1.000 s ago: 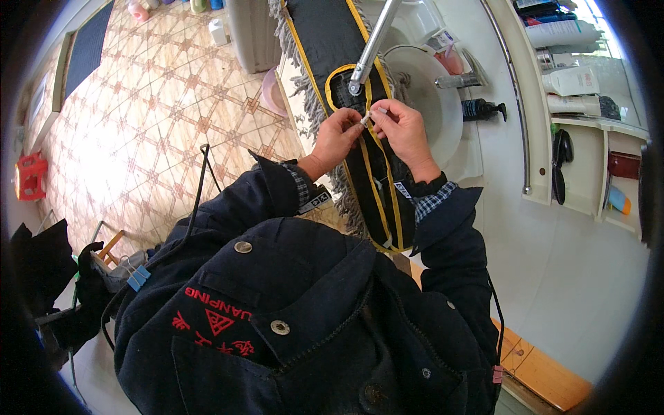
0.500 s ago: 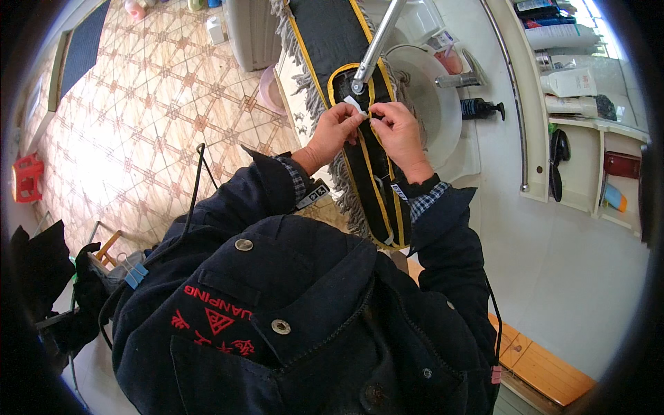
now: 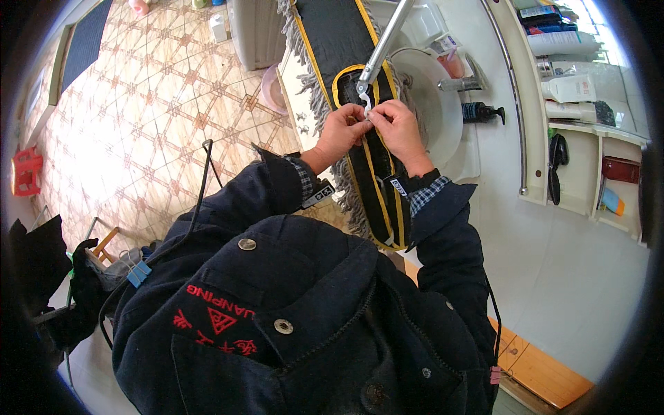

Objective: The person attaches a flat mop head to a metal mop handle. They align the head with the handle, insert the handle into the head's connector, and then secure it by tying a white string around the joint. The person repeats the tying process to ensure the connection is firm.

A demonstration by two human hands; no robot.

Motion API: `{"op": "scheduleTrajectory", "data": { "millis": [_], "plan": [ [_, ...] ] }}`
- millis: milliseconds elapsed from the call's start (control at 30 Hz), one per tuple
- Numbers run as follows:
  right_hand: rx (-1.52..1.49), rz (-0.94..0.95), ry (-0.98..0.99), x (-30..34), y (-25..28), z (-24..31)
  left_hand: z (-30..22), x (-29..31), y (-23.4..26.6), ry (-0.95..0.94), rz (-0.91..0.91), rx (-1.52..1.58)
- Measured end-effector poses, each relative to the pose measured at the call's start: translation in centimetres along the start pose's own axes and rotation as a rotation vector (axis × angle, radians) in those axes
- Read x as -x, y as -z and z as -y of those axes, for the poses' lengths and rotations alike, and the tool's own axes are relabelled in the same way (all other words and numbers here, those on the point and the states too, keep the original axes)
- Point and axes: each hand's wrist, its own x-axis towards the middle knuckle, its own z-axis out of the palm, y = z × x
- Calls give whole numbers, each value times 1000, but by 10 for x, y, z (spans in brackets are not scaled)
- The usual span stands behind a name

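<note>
A long flat mop head [image 3: 330, 31] with black backing, yellow edging and grey yarn fringe lies lengthwise in front of me. Its metal pole [image 3: 387, 41] slants in from the top and ends at a joint on the backing. Just below that joint, a short white tie strip [image 3: 366, 102] sticks up from between my fingers. My left hand [image 3: 337, 137] is closed in a pinch at the strip's lower end. My right hand [image 3: 402, 135] pinches the same spot from the other side, fingertips nearly touching the left ones. The fingers hide how the strip is fastened.
A white washbasin [image 3: 449, 131] with a tap [image 3: 460, 84] lies right of the mop head, beside a black pump bottle [image 3: 482, 112]. Shelves [image 3: 581, 166] with toiletries line the right. A pink basin [image 3: 272, 90] sits left, over the tiled floor [image 3: 166, 90]. A red stool [image 3: 26, 172] stands far left.
The white strip, which leaned out to the left, now stands up bent towards the pole joint. My fingertips have drawn closer together around its lower end.
</note>
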Motion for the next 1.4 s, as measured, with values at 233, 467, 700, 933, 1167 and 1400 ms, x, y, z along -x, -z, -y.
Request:
{"op": "scheduleTrajectory", "data": {
  "millis": [233, 467, 700, 933, 1167, 1400],
  "plan": [
    [112, 73, 183, 1, 8, 0, 4, 1, -3, 18, -35, 139],
    [389, 119, 339, 0, 4, 5, 13, -1, -4, -16, -44, 146],
    [149, -148, 177, -5, -2, 4, 11, -2, -4, -28, -77, 115],
    [-53, -149, -13, 6, -7, 2, 4, 5, -15, 36, -85, 364],
    [114, -55, 183, 1, -3, -1, 1, 7, -13, 40, -26, 335],
    [31, -174, -17, 6, -5, 2, -1, 9, -6, 19, 1, 379]
  ]
}}
